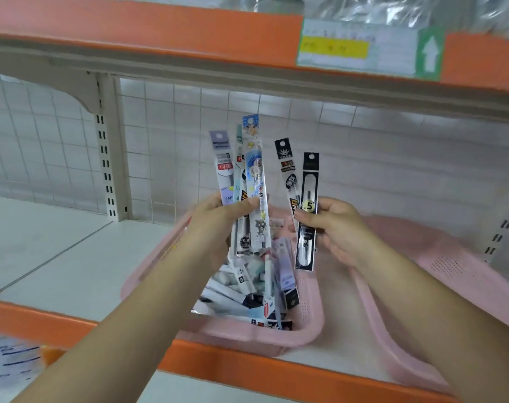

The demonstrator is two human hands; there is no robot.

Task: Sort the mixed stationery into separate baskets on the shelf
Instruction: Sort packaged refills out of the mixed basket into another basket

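Left hand [215, 219] grips fanned pen packs [254, 170]; right hand [337, 228] pinches two black packs [310, 181].
The heap in the basket [241, 334] beneath is blurry, perhaps refills.

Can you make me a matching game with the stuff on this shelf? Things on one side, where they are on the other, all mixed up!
Things:
1. fan of pale plastic pen packets
2. two black plastic pen packets
3. pink plastic basket full of mixed packets
4. white paper label with a green arrow

Places:
A. on the orange edge of the upper shelf
B. held in the right hand
C. standing on the white shelf board
D. held in the left hand

Pairs: 1-D, 2-B, 3-C, 4-A.
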